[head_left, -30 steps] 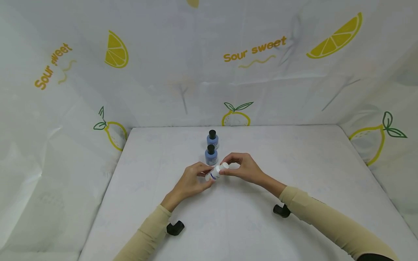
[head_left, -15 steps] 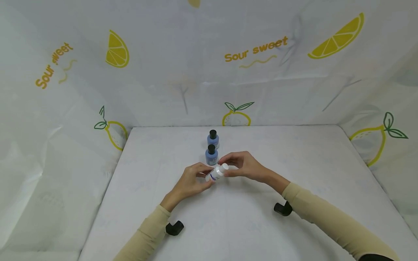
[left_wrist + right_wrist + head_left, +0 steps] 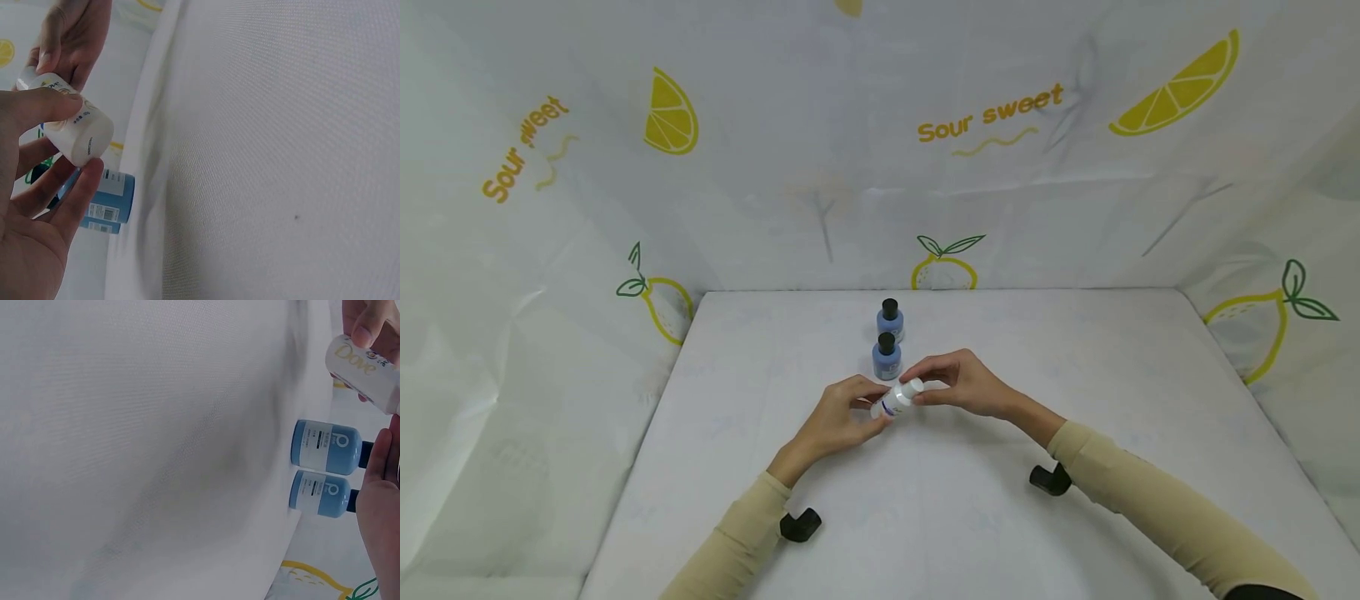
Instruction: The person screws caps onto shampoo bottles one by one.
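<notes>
A small white Dove bottle (image 3: 889, 405) leans to the right over the table, its white cap (image 3: 913, 387) uppermost. My left hand (image 3: 842, 414) grips the bottle's body, with the thumb across the label side and the fingers beneath, as the left wrist view shows. On the other side my right hand (image 3: 964, 386) pinches the cap between thumb and fingers. Right behind the bottle stand two blue bottles with black caps, a nearer blue bottle (image 3: 886, 362) and a farther blue bottle (image 3: 891, 325). The right wrist view shows their white labels.
A white cloth covers the table (image 3: 760, 350). Behind it hangs a white sheet (image 3: 760, 208) printed with lemons and words. Black curved pieces (image 3: 801, 525) show beside both forearms, which wear beige sleeves (image 3: 737, 525).
The right hand's fingers have shifted slightly around the cap, the index finger moving left toward the far side. The left hand stays in nearly the same spot. The blue bottles have not moved.
</notes>
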Available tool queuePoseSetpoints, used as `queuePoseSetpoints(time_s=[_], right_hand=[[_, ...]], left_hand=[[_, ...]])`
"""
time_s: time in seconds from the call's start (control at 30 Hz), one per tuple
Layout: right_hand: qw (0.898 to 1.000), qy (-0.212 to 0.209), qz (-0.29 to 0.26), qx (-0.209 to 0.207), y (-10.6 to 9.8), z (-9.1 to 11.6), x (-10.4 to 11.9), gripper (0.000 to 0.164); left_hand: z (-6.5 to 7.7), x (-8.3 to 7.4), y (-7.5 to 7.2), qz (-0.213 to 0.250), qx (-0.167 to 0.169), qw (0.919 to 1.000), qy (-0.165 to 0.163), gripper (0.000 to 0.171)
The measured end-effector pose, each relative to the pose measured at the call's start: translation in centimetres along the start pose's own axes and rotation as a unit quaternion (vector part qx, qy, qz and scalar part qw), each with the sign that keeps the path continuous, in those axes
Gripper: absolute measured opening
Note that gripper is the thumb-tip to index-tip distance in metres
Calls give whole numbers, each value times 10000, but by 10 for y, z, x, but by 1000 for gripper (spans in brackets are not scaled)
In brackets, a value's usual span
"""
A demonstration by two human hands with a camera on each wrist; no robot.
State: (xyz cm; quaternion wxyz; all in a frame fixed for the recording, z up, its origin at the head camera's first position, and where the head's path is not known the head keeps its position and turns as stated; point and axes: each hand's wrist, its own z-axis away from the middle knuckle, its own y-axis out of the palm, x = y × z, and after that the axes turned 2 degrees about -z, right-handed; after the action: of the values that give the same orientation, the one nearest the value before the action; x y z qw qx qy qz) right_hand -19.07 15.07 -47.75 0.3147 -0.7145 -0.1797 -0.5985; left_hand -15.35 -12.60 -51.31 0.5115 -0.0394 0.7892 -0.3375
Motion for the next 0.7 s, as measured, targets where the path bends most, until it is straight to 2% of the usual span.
queuePoseSetpoints(time_s=[0.4,0.7], right_hand=[[9995,141,184,-211,3,1,-1,34],[9992,50,204,-355,5,1,-4,34]], left_hand=[[0,-1,0,-40,-8,10000,7,40],[0,1,2,-127,-18,9999,18,40]])
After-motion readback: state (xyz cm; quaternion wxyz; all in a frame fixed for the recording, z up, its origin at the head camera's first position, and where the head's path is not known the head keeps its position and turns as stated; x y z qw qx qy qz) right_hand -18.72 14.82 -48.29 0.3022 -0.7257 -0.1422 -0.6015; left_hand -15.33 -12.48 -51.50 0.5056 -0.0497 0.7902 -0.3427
